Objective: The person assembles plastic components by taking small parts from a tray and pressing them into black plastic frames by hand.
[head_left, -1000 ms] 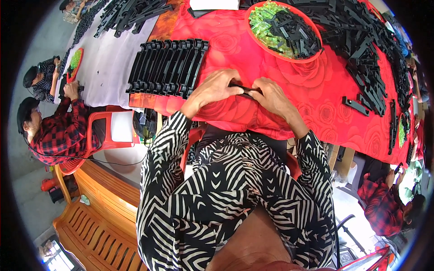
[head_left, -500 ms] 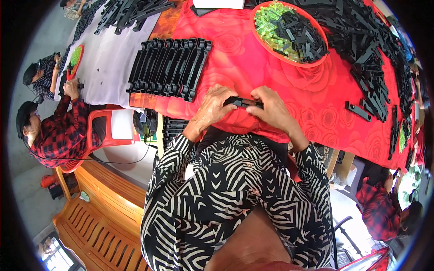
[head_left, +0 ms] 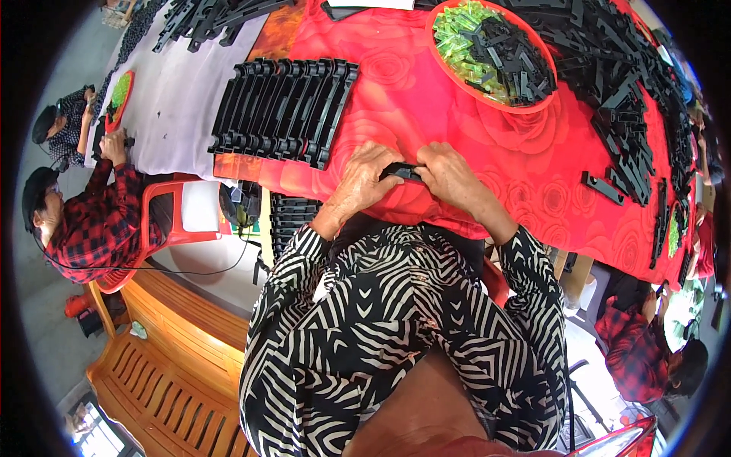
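Between my two hands, just above the near edge of the red rose-patterned tablecloth, is a black plastic part. My left hand is closed round its left end, thumb on the near side. Fingers of my right hand grip the right end, covering much of it. To the left lies a row of similar long black plastic parts, set side by side. Beyond my right hand stands a round red basin with yellow-green translucent pieces and small black pieces.
Loose black parts are heaped along the table's right side, more at the far left. A person in a checked shirt sits at left near a red chair; another is at right. A wooden bench stands lower left.
My right hand has shifted slightly left along the black plastic part, so the hands are closer together and less of it shows. The view has shifted a little.
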Demonstrator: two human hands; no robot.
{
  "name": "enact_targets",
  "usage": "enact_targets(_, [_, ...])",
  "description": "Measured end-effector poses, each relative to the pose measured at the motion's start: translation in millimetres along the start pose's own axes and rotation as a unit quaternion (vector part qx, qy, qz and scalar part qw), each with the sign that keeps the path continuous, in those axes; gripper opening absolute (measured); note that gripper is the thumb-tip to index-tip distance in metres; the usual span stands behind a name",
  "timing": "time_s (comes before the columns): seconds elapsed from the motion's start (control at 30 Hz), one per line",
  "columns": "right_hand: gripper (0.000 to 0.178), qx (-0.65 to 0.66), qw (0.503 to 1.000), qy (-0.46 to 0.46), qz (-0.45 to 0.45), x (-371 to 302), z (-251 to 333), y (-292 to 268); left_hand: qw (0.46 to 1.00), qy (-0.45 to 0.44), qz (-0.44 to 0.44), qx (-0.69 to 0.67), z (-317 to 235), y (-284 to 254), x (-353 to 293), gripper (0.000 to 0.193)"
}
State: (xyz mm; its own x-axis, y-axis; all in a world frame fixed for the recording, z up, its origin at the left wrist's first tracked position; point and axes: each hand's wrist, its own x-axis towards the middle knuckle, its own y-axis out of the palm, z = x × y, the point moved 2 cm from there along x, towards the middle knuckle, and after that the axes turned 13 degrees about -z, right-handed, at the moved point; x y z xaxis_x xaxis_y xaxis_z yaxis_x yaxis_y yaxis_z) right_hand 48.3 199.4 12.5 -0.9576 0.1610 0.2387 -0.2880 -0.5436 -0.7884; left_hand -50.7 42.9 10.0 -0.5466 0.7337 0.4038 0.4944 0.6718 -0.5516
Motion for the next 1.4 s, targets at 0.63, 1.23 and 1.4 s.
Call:
enact_targets(0.63, [0.017, 0.086, 0.994, 0.071, -0.012, -4.0, -3.3, -13.1, 1.000, 0.008, -0.012, 0.017, -0.5, 5.1, -0.5, 0.031])
enact_targets(1.23, [0.008, -0.284, 0.937, -0.041, -0.197, 61.0, -69.5, -90.0, 0.999, 0.004, -0.040, 0.014, -2.0, 6.8, -3.3, 0.032])
enact_targets(1.4, [0.014, -0.369, 0.924, -0.030, -0.097, 79.8, -66.5, -98.6, 0.999, 0.004, -0.039, 0.005, -2.7, 4.8, -2.4, 0.032])
